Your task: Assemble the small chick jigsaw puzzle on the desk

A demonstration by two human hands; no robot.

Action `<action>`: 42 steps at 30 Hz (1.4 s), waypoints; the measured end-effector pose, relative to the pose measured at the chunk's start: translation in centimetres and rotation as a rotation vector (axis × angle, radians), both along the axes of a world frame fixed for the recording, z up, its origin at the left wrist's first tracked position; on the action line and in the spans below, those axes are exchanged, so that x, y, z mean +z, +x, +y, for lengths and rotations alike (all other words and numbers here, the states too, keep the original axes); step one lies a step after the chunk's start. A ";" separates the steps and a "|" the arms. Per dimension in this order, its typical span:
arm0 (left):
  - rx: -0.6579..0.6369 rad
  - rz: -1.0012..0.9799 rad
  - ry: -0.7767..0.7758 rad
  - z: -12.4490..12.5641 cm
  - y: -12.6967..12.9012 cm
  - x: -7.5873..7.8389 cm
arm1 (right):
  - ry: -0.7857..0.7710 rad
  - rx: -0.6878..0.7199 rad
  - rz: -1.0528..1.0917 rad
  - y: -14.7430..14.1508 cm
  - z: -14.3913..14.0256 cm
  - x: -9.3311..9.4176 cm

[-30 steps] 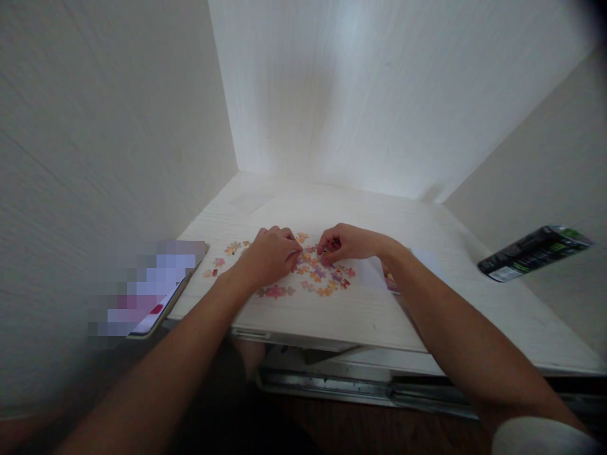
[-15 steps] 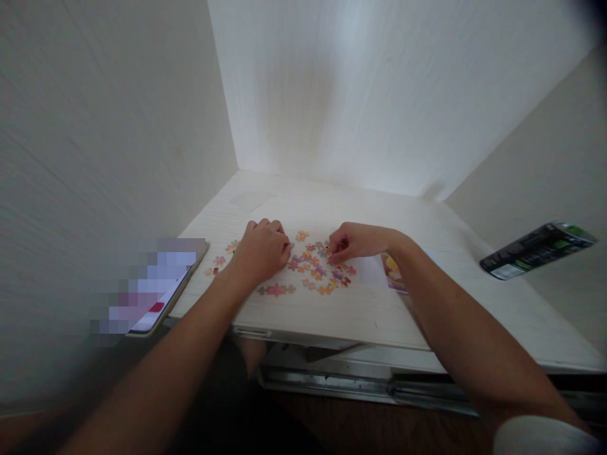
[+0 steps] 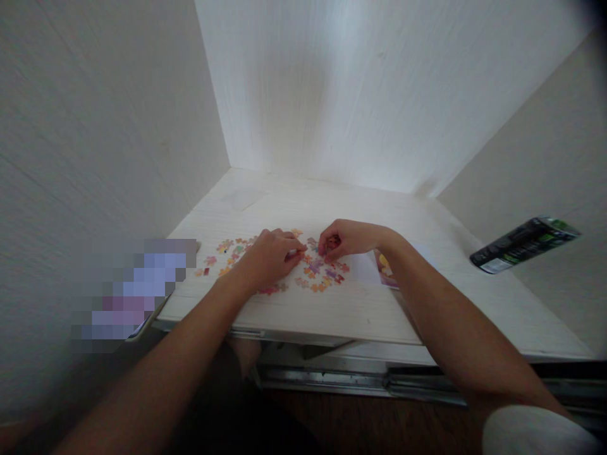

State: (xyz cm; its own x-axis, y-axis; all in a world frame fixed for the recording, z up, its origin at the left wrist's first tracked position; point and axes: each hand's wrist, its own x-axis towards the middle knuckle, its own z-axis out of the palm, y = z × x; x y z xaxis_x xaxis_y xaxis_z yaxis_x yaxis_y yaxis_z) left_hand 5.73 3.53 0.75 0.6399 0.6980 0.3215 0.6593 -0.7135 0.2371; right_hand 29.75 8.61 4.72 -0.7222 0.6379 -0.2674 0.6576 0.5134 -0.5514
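Observation:
Several small colourful puzzle pieces (image 3: 318, 277) lie scattered on a pale wooden desk (image 3: 360, 309). My left hand (image 3: 271, 256) rests over the left part of the scatter, fingers curled, its fingertips pinching what looks like a pale puzzle piece. My right hand (image 3: 345, 237) is just to its right, fingers bent down onto the pieces, seemingly pinching one; the piece itself is too small to make out. The two hands sit a few centimetres apart above the middle of the pile.
A flat device with a blurred screen (image 3: 137, 287) lies at the desk's left edge. A printed sheet (image 3: 382, 270) pokes out beneath my right forearm. A dark packet (image 3: 521, 243) lies at the right. Pale walls enclose the desk on three sides. A metal rail (image 3: 360, 379) runs under the front edge.
My left hand moved right and its fingertips came toward my right hand. My right hand shifted slightly left. The view drifted a little, so the whole scene sits further left.

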 end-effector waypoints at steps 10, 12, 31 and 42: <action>0.071 -0.115 -0.018 0.5 -0.6 0.2 | -0.088 -0.047 -0.059 1.3 0.0 1.1; 0.108 -0.105 -0.003 0.7 -1.4 0.5 | -0.105 -0.029 -0.080 1.6 0.0 1.1; 0.001 0.134 -0.024 1.2 -3.3 1.3 | 0.065 -0.157 0.054 0.3 1.0 -1.0; 0.006 0.226 -0.067 0.5 -3.5 2.0 | -0.010 -0.082 0.082 -0.2 0.3 -0.7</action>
State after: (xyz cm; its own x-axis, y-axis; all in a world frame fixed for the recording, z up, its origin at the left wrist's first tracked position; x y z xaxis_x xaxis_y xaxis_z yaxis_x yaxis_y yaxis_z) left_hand 2.26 4.04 2.77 0.6858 0.7173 0.1233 0.7054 -0.6968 0.1302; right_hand 29.57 8.94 3.97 -0.6877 0.6930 -0.2163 0.6493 0.4539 -0.6102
